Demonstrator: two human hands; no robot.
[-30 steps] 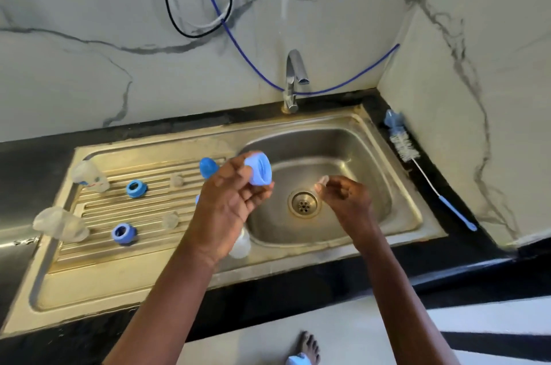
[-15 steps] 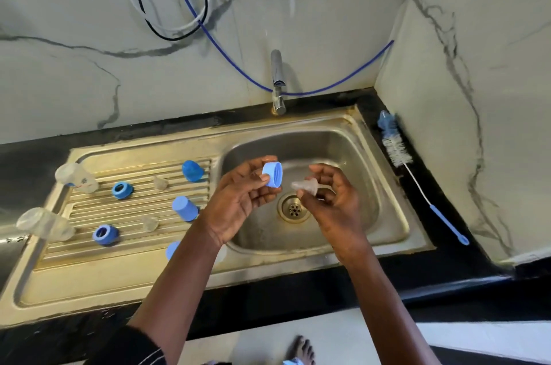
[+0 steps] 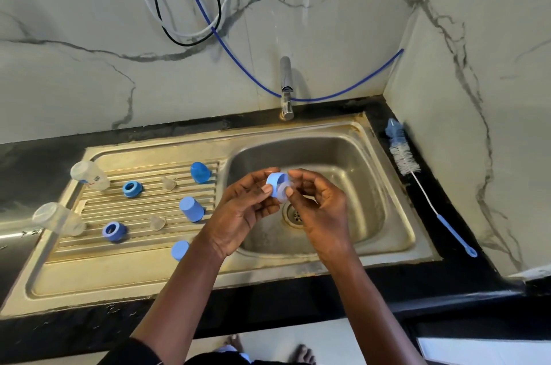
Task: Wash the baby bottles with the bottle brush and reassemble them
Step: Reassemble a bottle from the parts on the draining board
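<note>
Holding blue ring (image 3: 275, 183) over sink (image 3: 351, 153) | left hand (image 3: 241, 215) grips ring | right hand (image 3: 323, 215) pinches teat (image 3: 282, 187) against ring

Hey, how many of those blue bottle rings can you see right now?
3. The far ring and the near ring lie on the drainboard; the held ring is gripped by the left hand over the basin. Another could be hidden under the left forearm.

Left of centre, bottles (image 3: 89, 175), rings (image 3: 131, 188), caps (image 3: 192, 209) and teats (image 3: 157, 222) crowd the drainboard (image 3: 134, 272), leaving you narrow lanes; its lower strip is free. Your left hand (image 3: 238, 215) and right hand (image 3: 325, 215), pinching the held ring (image 3: 275, 181) together, block the middle of the basin (image 3: 372, 186). The brush (image 3: 402, 156) fills the right desk (image 3: 465, 275) strip.
</note>
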